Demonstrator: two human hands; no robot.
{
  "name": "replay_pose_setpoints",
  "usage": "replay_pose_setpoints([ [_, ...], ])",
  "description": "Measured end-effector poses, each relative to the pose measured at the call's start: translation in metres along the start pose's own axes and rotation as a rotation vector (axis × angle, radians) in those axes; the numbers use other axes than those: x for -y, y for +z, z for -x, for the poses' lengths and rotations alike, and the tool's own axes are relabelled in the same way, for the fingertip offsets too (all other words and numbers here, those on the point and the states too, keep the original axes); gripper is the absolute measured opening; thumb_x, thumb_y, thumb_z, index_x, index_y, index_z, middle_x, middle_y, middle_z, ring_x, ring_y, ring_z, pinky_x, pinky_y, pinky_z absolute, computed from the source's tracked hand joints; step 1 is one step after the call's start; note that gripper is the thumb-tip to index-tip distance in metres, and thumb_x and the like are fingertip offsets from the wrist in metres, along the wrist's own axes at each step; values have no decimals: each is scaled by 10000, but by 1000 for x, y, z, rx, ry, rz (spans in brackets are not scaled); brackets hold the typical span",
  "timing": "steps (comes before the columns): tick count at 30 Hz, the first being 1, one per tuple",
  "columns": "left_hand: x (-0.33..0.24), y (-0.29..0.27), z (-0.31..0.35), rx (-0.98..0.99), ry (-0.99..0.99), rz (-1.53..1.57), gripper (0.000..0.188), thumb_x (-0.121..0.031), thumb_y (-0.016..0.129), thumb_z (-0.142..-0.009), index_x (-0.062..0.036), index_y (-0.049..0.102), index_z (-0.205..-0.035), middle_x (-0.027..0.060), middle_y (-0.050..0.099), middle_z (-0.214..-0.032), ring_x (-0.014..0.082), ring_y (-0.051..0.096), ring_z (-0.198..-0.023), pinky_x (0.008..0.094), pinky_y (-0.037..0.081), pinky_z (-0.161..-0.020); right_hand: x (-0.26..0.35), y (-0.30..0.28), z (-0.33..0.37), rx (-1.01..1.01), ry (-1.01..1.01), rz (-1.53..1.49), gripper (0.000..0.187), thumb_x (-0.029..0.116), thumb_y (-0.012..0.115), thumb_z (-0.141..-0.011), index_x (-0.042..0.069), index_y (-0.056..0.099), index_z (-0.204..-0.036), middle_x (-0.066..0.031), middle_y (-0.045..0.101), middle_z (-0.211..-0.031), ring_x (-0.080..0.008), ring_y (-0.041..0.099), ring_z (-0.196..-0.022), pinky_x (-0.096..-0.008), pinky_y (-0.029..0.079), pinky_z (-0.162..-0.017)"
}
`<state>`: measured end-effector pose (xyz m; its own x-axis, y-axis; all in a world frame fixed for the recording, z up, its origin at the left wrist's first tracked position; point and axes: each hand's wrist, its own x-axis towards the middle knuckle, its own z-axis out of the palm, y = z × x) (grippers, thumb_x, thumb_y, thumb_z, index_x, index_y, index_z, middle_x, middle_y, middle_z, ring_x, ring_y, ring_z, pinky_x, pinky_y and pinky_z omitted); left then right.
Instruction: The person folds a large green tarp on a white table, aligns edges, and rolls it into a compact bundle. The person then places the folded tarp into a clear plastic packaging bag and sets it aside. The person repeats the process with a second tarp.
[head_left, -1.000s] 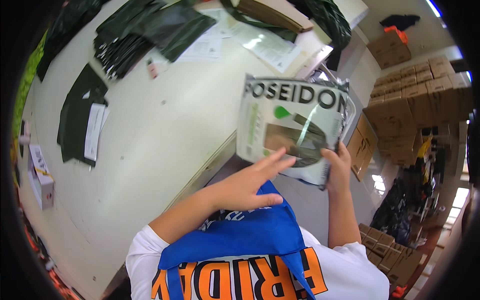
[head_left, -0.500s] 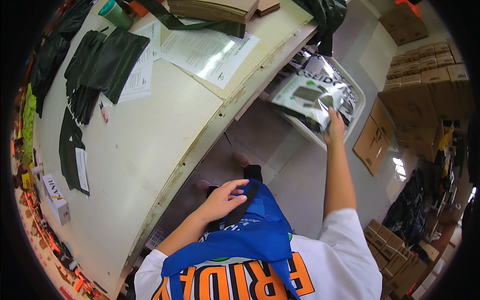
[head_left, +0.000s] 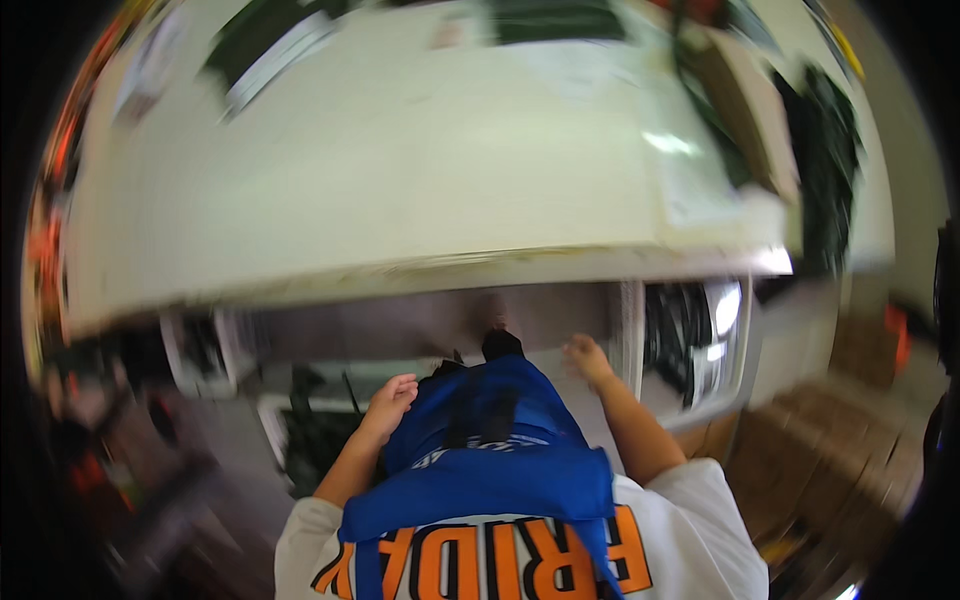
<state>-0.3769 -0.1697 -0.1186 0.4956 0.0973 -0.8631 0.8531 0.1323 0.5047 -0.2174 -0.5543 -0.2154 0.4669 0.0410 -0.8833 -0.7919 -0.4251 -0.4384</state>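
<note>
My left hand point(head_left: 391, 404) hovers beside the blue apron point(head_left: 480, 430) on my front, its fingers loosely apart and no object visible in it. To the right of the apron, my right hand point(head_left: 588, 360) is raised below the table's front edge. Its fingers are smeared by motion, and I can make out no object there. Just beyond that hand stands a white basket point(head_left: 632, 345) holding dark, glossy packages point(head_left: 680, 335). The pale worktable point(head_left: 370, 180) spreads out ahead of both hands.
On the table lie dark green pieces point(head_left: 555, 22), white paper sheets point(head_left: 705, 190) and a cardboard stack point(head_left: 745, 110). Black plastic point(head_left: 828, 165) hangs at its right end. Other white baskets point(head_left: 228, 350) stand below left; cardboard boxes point(head_left: 840, 440) fill the lower right.
The view has swung round to face the table. My right hand has left the printed plastic package in the white basket and drawn back toward my body. My left hand has come off the apron.
</note>
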Motion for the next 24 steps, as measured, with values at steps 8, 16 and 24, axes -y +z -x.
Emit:
replay_pose_setpoints([
  [8,332,-36,-21,-489,-385,175,570,-273,703,-768,-38,524,-1257,224,583,-1152,357,550,-1120,409,428,-971,44,115,21,341,-99,538,437,195,608,-903,20,475,-1280,-74,636,-941,-143,622,-811,-248,498,-656],
  [16,445,-88,-37,-1027,-1066,-132,1180,-339,842,-637,-213,48,-1500,117,-5,-1561,382,109,-1400,634,297,-1007,62,201,-5,375,120,1065,411,225,588,-907,44,482,-1261,-84,629,-1013,-173,646,-855,-262,522,-721],
  [24,538,24,-57,-843,-1280,1021,1107,-337,823,-652,-189,101,-1479,232,452,-1356,386,522,-1182,475,360,-1032,61,292,-12,481,92,1115,374,165,573,-920,31,484,-1258,-74,624,-1015,-144,627,-854,-252,499,-746],
])
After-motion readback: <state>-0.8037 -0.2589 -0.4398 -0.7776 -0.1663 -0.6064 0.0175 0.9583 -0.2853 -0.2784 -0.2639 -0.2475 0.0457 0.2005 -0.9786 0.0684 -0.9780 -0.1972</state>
